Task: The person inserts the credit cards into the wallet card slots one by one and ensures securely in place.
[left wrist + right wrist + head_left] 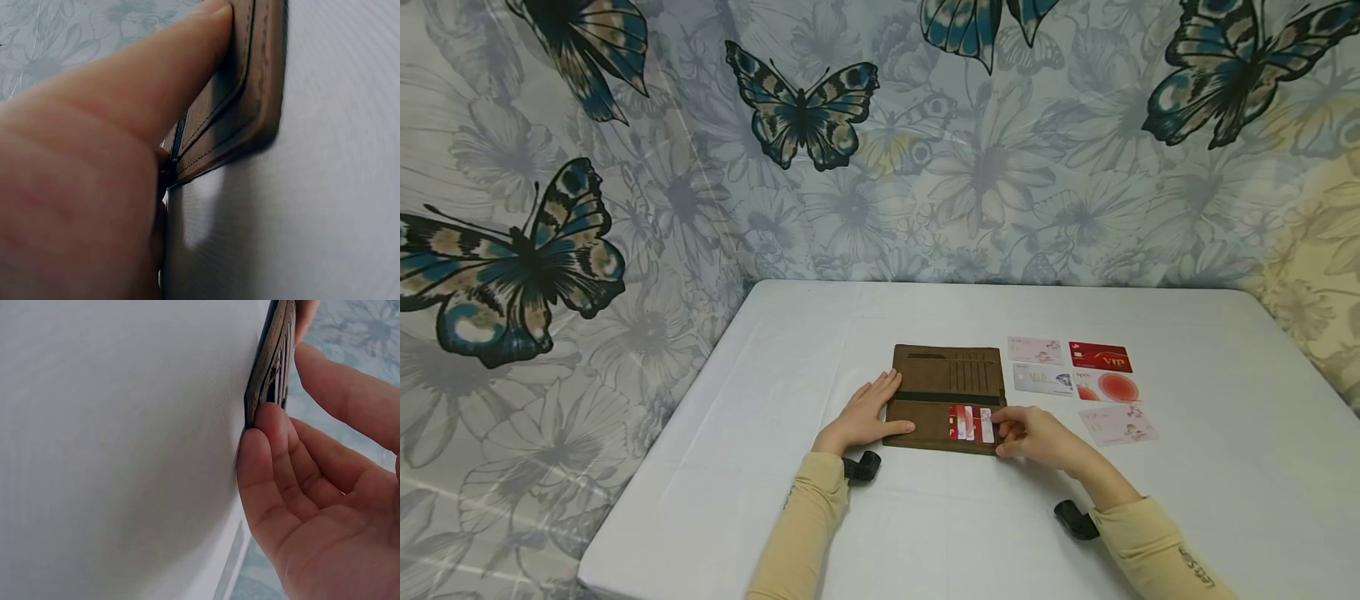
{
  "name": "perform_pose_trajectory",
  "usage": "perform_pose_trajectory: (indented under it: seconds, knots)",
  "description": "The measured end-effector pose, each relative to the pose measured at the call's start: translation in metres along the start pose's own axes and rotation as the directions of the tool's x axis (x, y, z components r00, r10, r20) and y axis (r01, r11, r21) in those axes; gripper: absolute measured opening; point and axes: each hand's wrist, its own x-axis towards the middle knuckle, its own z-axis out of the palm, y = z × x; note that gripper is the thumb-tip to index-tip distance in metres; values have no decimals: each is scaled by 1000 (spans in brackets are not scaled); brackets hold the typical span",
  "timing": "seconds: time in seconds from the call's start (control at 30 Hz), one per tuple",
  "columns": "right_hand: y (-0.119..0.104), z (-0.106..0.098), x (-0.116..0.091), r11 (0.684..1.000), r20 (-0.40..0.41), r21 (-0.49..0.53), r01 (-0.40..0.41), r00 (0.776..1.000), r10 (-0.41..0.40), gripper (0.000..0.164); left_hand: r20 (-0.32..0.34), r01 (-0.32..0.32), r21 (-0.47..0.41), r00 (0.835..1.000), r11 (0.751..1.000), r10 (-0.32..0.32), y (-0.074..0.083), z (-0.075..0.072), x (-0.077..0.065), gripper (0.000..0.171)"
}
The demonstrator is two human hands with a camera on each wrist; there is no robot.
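A brown wallet (925, 433) lies unfolded on the white table, with card slots across its upper half. Red and white cards (970, 423) sit overlapped in its lower half. My left hand (868, 414) rests on the wallet's left edge, fingers extended. In the left wrist view its thumb (181, 53) lies on the stitched leather. At the right edge, beside the inserted cards, is my right hand (1033, 435). In the right wrist view its bent fingers (256, 462) touch the wallet's edge (265, 362), with another digit held apart. No card shows between them.
Right of the wallet lie several loose cards: two pale ones, a red VIP card (1101, 357), a card with a red circle (1117, 387) and a pink card (1120, 424). Dark wrist-worn devices (862, 467) sit at both wrists. Butterfly-patterned fabric (865, 217) rises behind the table.
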Motion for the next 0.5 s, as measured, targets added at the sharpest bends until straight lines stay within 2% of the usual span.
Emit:
perform_pose_trajectory:
  seconds: [0.5]
  knots:
    - [-3,3,0,1000,33,-3,3,999,-3,50,2,8,7,1000,1000,-8,0,0,0,89]
